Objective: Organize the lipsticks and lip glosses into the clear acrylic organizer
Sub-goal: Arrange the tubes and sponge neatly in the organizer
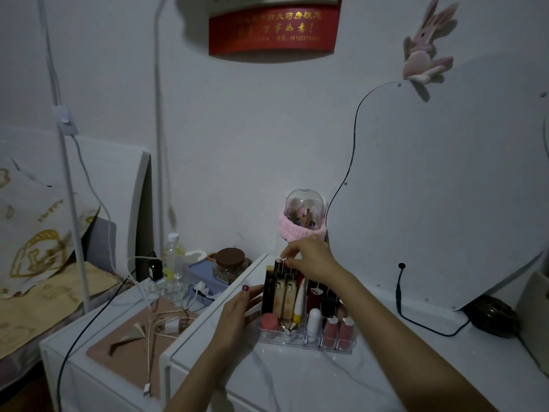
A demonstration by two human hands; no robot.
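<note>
A: What are the fingers of the right hand (312,260) doing?

B: They are curling down over the back row, the fingertips pinching the top of a tall dark lip-gloss tube with a gold cap (278,270). That tube is standing upright in the rear left part of the clear acrylic organizer with small square compartments (306,341).

A: And the left hand (237,313)?

B: Its fingers are lying straight, gripping nothing, and pressing flat against the organizer's left wall; a red-painted thumbnail is showing near the top.

A: What is sitting in the organizer?

B: Two pale gold-trimmed gloss tubes (284,298) are standing beside the dark one, then a white tube with a yellow cap (300,301). In the front row a round pink-capped pot (269,321), a white lip balm stick (314,321) and two pink lipsticks (338,330) are standing.

A: Where is it all resting?

B: On the white marbled dresser top (386,367), just in front of a glass dome with a pink knitted band (303,215).
</note>
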